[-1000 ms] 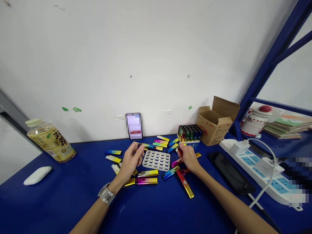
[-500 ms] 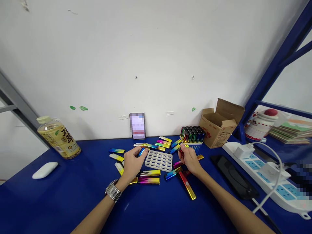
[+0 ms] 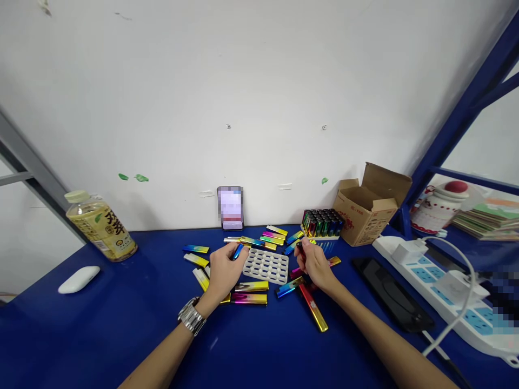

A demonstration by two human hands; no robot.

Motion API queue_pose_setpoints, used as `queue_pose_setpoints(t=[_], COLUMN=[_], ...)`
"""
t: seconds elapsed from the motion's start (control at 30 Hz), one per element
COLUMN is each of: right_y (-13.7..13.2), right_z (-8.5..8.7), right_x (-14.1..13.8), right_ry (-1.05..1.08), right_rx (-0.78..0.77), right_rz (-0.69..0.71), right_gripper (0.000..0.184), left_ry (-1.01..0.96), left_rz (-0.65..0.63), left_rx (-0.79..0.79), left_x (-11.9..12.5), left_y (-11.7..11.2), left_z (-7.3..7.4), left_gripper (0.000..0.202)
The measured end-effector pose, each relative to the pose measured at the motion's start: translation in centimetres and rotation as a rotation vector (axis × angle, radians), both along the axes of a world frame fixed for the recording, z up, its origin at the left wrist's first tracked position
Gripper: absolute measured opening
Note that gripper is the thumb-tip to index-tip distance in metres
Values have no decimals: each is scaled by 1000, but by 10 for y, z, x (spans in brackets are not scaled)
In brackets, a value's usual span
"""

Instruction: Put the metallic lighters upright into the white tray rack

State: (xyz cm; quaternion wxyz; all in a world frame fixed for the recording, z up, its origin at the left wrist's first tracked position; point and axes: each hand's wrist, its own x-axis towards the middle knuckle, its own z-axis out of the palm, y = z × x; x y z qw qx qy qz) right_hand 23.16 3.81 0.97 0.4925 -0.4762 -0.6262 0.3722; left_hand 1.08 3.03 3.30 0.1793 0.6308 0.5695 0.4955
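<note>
My left hand (image 3: 225, 268), with a metal watch at its wrist, is closed on a blue lighter (image 3: 238, 251) at the left edge of a white tray (image 3: 265, 265) with rows of oval holes. On the tray's other side, my right hand (image 3: 315, 263) pinches a dark-ended lighter (image 3: 299, 247), mostly hidden by the fingers. Loose shiny lighters in yellow, pink, blue and red lie around the tray; a red and gold lighter (image 3: 313, 308) is nearest the front. Behind my right hand, a second tray (image 3: 322, 237) holds many upright lighters.
An open cardboard box (image 3: 360, 216) stands at the back right. A black phone (image 3: 391, 294) and a power strip (image 3: 438, 292) with cables lie at right. A lit phone (image 3: 231, 208) leans on the wall. At left are a drink bottle (image 3: 103, 227) and a white case (image 3: 79, 280).
The view has shifted slightly. In my right hand the lighter has turned, so its dark end now shows above the fingers. My left hand keeps its hold on the blue lighter.
</note>
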Motion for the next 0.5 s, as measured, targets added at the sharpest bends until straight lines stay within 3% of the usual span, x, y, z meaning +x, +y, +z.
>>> queue_pose_setpoints(t=[0.17, 0.3, 0.4, 0.5], right_y=[3, 4, 3, 2], right_z=[-5, -2, 4, 6], right_x=[-1, 1, 1, 0], right_ry=[-7, -107, -182, -93], right_rx=[41, 205, 317, 243], right_rz=[36, 16, -23, 55], right_gripper=[37, 29, 27, 28], left_ry=[-84, -114, -122, -153], left_rz=[36, -102, -149, -185], left_rx=[21, -28, 36, 11], left_x=[-1, -2, -3, -5], left_y=[2, 7, 10, 13], left_z=[-3, -7, -7, -7], left_gripper=[41, 29, 21, 24])
